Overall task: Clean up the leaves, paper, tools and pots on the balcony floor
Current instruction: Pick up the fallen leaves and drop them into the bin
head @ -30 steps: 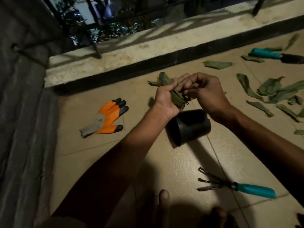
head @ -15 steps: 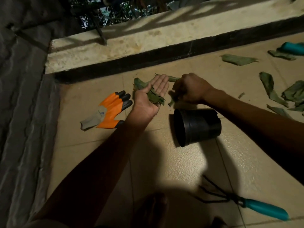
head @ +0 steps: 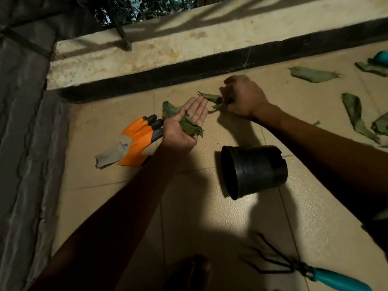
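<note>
Head view shows the left hand (head: 185, 124) lying flat, palm up, fingers straight, carrying a small heap of gathered leaves (head: 189, 126) at the centre of the frame. A second ago both hands met over that bundle; now the right hand (head: 244, 97) has dropped to the balcony floor (head: 210, 217) just right of it, fingers curled round fresh leaves on the tiles (head: 212, 97). That suggests the gathering goes on: one hand stores, the other picks.

Below the hands, a black plastic pot (head: 255, 171) lies on its side, its mouth towards the left. An orange and black garden glove (head: 134, 141) lies left of the left hand; a small mark on its grey cuff is too small to read. A hand rake with a teal handle (head: 302, 269) lies at the lower right. More loose leaves (head: 313, 74) are scattered at the right edge, where another teal tool handle (head: 381, 56) peeks in. No paper is visible. Much of the tidying seems to remain.
</note>
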